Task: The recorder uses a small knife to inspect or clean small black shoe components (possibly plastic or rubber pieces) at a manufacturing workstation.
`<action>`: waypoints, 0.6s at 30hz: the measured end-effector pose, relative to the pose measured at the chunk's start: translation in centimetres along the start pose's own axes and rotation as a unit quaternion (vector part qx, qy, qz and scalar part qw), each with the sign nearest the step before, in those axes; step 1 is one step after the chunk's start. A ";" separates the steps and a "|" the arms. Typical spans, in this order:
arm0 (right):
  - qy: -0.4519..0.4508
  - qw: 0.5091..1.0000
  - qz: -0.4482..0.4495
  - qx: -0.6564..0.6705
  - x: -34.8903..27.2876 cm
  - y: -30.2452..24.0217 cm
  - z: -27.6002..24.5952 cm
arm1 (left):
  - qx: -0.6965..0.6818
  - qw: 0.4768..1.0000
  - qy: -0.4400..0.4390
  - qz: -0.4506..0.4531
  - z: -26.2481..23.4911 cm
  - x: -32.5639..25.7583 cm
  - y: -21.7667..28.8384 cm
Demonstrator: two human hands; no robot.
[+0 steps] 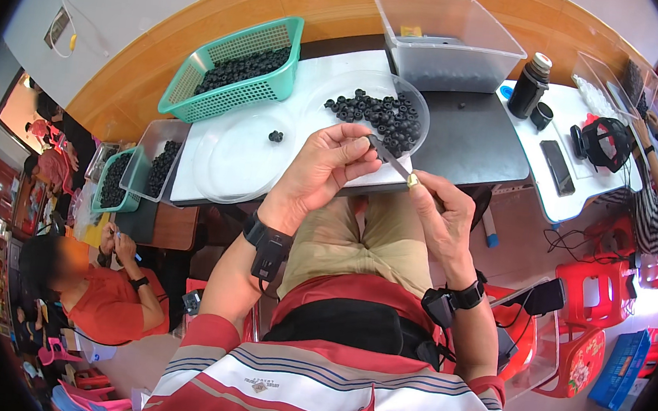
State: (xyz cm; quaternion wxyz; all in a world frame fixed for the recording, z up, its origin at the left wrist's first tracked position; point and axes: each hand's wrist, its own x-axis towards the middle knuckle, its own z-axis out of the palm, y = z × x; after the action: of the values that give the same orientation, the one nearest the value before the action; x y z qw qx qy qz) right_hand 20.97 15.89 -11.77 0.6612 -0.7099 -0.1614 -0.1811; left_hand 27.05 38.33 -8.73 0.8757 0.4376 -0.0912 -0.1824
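My left grip [318, 172] is closed in a pinch, thumb against fingers, on a small black piece [373, 140] near the middle of the frame. My right grip [447, 216], a little lower and to the right, is closed around the brass-coloured end of a flat, blade-like tool [393, 158], whose far end reaches up to the piece. I judge that I am in the middle of working this one piece with the tool; my fingers hide whether the tip is in contact.

The loose black pieces [398, 127] lie just beyond my hands, in the clear round tray [428, 122] at upper centre. In the other round tray [228, 154], left of centre, sits only a small cluster [275, 136]. Both trays rest on the desk [475, 149].

As I see it, the next move calls for a firm left pinch and a short, controlled stroke from the right, with my left fingertips clear of the edge. A slip could nick my thumb or drop the piece.
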 end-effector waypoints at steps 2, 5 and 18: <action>-0.004 1.000 -0.008 -0.010 0.3 -0.3 0.4 | -0.030 0.999 -0.015 -0.001 0.0 -0.3 -0.3; -0.015 0.997 -0.043 -0.062 0.5 -0.5 0.8 | -0.052 0.998 -0.024 0.001 0.4 -0.8 -0.8; 0.002 0.985 -0.110 -0.129 0.2 -0.9 1.2 | -0.198 0.978 -0.060 0.004 0.7 -2.0 -2.4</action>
State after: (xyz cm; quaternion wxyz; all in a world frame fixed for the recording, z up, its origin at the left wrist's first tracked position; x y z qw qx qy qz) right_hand 20.77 17.17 -11.01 0.5402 -0.7669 -0.2128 -0.2735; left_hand 24.40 37.36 -10.24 0.9386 0.2436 -0.1076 -0.2194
